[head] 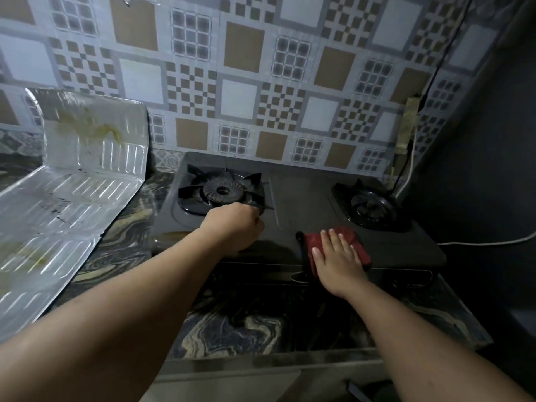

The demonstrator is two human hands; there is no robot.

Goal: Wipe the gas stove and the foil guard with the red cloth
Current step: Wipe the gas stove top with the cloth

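With our right hand point(336, 256) spread flat on the red cloth point(356, 245) mid-stove point(304, 198) and our left hand point(235, 227) gripping the burner grate point(255, 204), the stained foil guard point(87, 158) remains unwiped.

Right hand point(338, 258) flat on red cloth point(359, 246)

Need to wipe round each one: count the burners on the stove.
2. The left burner sits just beyond the left hand; the right burner sits beyond the red cloth.
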